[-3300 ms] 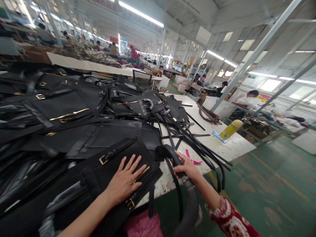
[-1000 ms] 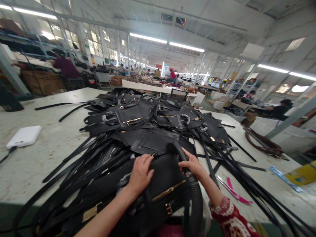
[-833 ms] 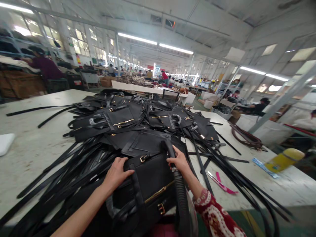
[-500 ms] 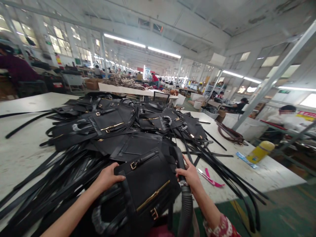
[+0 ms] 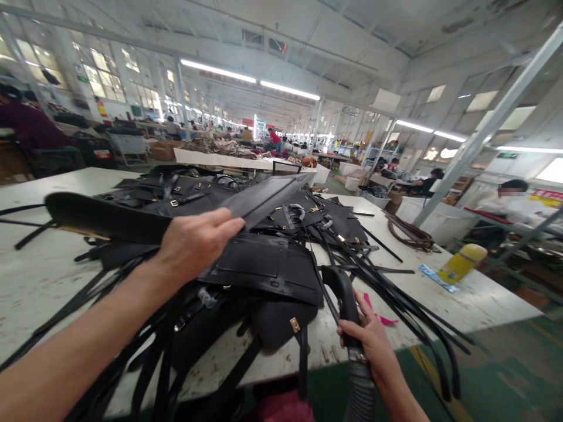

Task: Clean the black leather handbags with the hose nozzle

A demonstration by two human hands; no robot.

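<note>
My left hand (image 5: 200, 239) is closed on a black leather bag panel (image 5: 269, 198), raised over the pile. A curved black flap (image 5: 109, 218) sticks out to the left of that hand; whether it belongs to the same piece I cannot tell. My right hand (image 5: 372, 337) grips a black hose nozzle (image 5: 343, 287), joined by a metal clamp to a ribbed hose (image 5: 361, 384). Below lies another black bag panel (image 5: 253, 261) with stitched lines. A black piece with a gold clasp (image 5: 294, 324) lies at the table's near edge, straps hanging around it.
Black bag pieces with gold zips and buckles (image 5: 316, 210) are heaped across the white table (image 5: 479, 296). Long black straps (image 5: 396, 305) trail over its right side. A pink strip (image 5: 387, 320), a yellow bottle (image 5: 463, 264) and coiled brown straps (image 5: 409, 234) lie to the right.
My left hand has lifted the bag panel with the gold zip off the near spot and swung it up and forward. My right hand, with the nozzle, has moved right and down.
</note>
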